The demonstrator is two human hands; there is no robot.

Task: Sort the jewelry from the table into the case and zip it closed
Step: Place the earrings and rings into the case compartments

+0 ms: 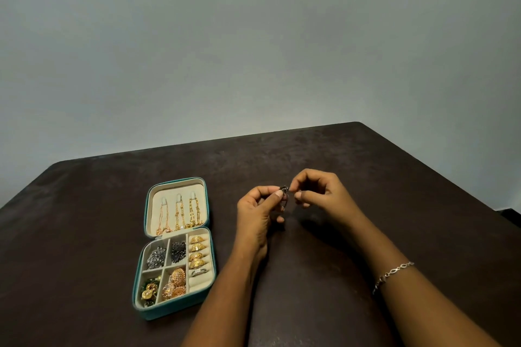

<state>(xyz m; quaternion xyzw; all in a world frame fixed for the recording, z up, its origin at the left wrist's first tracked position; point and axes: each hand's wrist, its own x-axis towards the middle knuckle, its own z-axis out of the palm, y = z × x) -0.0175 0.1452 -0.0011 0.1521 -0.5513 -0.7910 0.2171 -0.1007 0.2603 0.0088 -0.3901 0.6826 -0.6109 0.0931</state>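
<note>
Plain grey wall backs a dark brown table [366, 177]. Head view: a teal zip jewelry case [174, 248] lies open at 9 o'clock from the hands, well apart from them. Its lid holds three gold chains [179, 214] on hooks. Its tray holds dark earrings [166, 255] in the two far compartments, gold earrings [176, 284] in the near ones, and gold rings [198, 252] in the ring rolls. No readable writing shows. Left hand [256, 214] and right hand [318, 194] hover over the table, fingertips pinched together on one small dark earring [284, 191] between them. A silver bracelet [393, 276] circles the right wrist.
</note>
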